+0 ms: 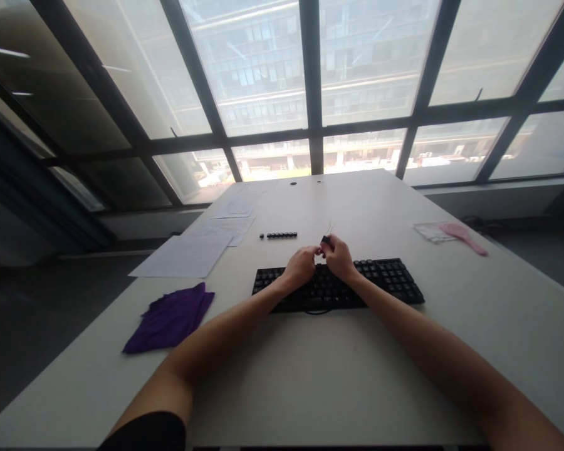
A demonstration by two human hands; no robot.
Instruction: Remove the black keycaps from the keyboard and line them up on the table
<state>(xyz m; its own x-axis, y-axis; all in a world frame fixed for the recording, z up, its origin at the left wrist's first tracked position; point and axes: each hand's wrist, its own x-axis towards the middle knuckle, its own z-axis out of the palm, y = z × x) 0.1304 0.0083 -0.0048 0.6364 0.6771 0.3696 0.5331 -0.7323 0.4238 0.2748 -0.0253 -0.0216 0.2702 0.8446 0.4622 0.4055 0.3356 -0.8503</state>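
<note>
A black full-size keyboard [329,291] lies in front of me, with both hands over its upper edge. My right hand [339,255] is closed on what looks like a wire keycap puller [326,239]; its small black body shows at the fingertips and thin wires point away from me. My left hand [301,265] is closed in a pinch, its fingertips close to the right hand's; whatever they hold is too small to make out. Beyond the left hand, a row of black keycaps [282,235] stands on the table, with a single keycap [262,236] just left of it.
On the left of the white table [319,369] lie a folded purple cloth [172,319] and several paper sheets [185,255]. At the right are a pink hairbrush-like object [463,237] and a clear plastic bag [431,232]. Large windows [263,75] stand behind the table.
</note>
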